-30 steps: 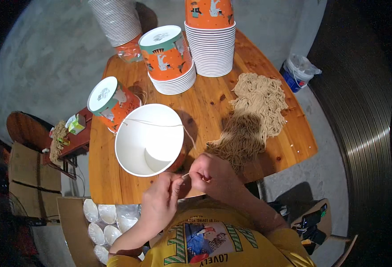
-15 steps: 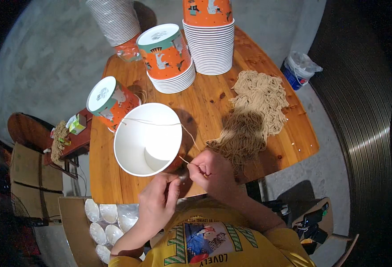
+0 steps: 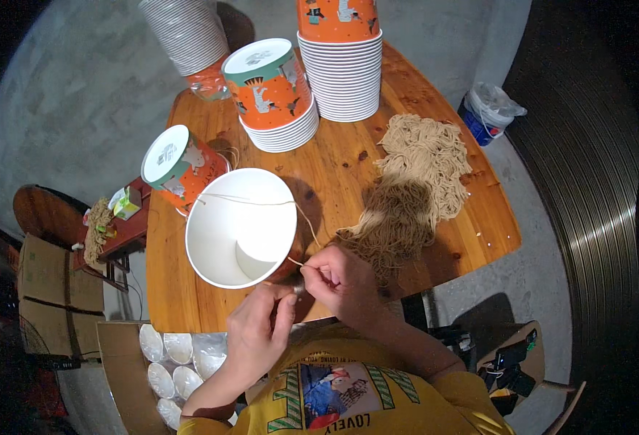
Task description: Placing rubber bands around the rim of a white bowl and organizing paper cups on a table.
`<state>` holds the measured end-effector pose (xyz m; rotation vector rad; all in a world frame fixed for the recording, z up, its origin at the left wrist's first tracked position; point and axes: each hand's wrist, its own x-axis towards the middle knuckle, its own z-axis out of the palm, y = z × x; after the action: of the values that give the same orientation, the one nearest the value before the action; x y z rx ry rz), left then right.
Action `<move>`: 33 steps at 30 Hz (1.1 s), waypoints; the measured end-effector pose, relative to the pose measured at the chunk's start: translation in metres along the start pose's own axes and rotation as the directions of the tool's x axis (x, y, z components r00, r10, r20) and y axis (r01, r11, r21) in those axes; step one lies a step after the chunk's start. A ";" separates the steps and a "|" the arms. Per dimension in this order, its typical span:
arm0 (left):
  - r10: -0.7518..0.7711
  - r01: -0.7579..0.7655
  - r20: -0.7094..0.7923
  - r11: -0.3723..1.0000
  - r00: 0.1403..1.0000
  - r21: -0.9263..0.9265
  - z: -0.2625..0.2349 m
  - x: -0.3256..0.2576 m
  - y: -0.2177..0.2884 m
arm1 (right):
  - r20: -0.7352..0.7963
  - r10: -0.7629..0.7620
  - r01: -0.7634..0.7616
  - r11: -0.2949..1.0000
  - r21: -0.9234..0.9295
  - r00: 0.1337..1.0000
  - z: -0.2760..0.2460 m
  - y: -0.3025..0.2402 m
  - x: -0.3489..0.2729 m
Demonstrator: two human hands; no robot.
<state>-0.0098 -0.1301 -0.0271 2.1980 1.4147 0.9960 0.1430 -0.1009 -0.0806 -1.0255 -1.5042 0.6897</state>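
Observation:
A paper bucket [image 3: 214, 239], white inside, stands near the table's front edge with its mouth facing me. Beige cord [image 3: 247, 199] runs across that mouth from a hole at the left of the rim and loops down over the right side. Between thumb and finger, my right hand [image 3: 340, 281] pinches the cord close to its end, beside the bucket's lower right rim. My left hand [image 3: 263, 315] is closed just below the rim, thumb against the fingers. Whatever lies in its grip is hidden or too small to name.
Bundled beige cord [image 3: 424, 170] lies right of the bucket. Behind are an orange printed bucket [image 3: 189, 170], upside down, and bucket stacks [image 3: 341, 80]. An open carton [image 3: 120, 377] with several wrapped white cups sits below left. A lidded pail [image 3: 486, 112] stands on the floor at right.
My right hand has shifted slightly left, and the cord end it pinches has moved a little toward the bucket's rim. The left hand and bucket stay nearly in place.

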 end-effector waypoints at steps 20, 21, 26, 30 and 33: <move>0.012 -0.012 0.019 1.000 1.000 0.025 0.000 -0.002 -0.002 | -0.017 -0.006 0.006 1.000 -0.003 1.000 0.003 0.001 -0.001; 0.009 -0.010 0.022 1.000 1.000 0.025 0.000 -0.002 -0.002 | -0.015 0.010 -0.010 1.000 0.000 1.000 0.003 0.001 -0.001; 0.000 -0.001 0.032 1.000 0.999 0.025 0.001 -0.002 0.000 | -0.002 0.069 -0.069 0.997 -0.017 0.998 0.003 -0.002 0.002; 0.057 -0.055 -0.035 0.995 0.998 0.078 -0.003 0.000 0.000 | 0.001 0.048 -0.048 0.998 -0.046 0.999 0.002 -0.005 0.007; 0.230 -0.154 -0.164 0.912 0.959 0.381 -0.013 0.009 -0.006 | -0.023 0.015 -0.016 0.999 -0.039 1.000 0.007 -0.004 0.008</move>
<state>-0.0201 -0.1208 -0.0185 2.6113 1.6066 1.1307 0.1355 -0.0950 -0.0755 -1.0720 -1.4970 0.6600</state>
